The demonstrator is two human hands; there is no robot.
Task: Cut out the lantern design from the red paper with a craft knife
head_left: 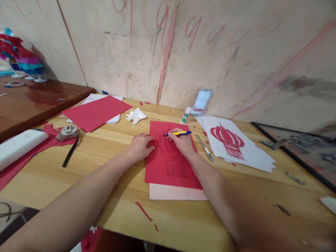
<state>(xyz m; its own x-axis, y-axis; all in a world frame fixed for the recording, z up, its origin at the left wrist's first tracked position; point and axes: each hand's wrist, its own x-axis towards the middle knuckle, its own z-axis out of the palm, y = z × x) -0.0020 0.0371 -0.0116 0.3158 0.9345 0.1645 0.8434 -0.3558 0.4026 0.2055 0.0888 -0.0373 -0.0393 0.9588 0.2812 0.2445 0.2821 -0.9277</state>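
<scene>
A sheet of red paper point(154, 171) bearing a dark-outlined lantern drawing lies over a pale sheet point(175, 192) on the wooden table. My right hand point(182, 141) is closed around a yellow and blue pen point(181, 133), its tip on the paper near the upper part of the lantern outline. At the paper's left edge, my left hand point(141, 147) rests with fingers apart, holding nothing. A utility knife point(205, 148) lies just right of the paper. Farther right is a red cut-paper lantern point(228, 137) on white sheets point(252, 155).
Behind the red paper are a glue stick point(186, 115), a phone point(202, 99) and crumpled tissue point(135, 116). On the left lie another red sheet point(97, 112), a tape measure point(67, 133) and a white case point(22, 145). A black-framed panel point(294, 155) borders the right side.
</scene>
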